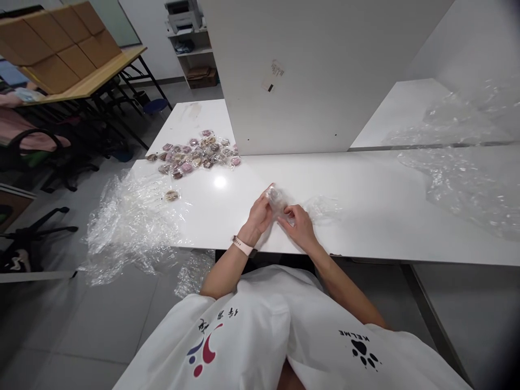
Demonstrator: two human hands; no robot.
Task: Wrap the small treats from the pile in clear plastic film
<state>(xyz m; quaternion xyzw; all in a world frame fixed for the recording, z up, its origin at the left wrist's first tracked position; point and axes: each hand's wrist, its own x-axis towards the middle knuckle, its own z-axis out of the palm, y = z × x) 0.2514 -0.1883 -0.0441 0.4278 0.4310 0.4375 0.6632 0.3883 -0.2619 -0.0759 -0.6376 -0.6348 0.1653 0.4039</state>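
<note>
Above the white table, my left hand [260, 212] is closed around a crinkled clear plastic bag [277, 198]. Whether something lies inside the bag, I cannot make out. The fingers of my right hand [299, 225] pinch at the bag's lower right side. Just beyond my right hand, more thin clear plastic [323, 208] lies flat on the table [365, 216]. Off to the left, a single brownish wrapped piece [172, 195] sits apart from a spread of several small wrapped pieces [195, 154], pink, brown and beige.
A large heap of clear plastic wrap [134, 222] hangs over the table's left end. More bubble wrap [475, 189] covers the right side. A tall white panel [304, 76] rises behind the table. Cardboard boxes [60, 46] stand on a wooden desk at far left, where a person's pink clothing [30, 127] shows.
</note>
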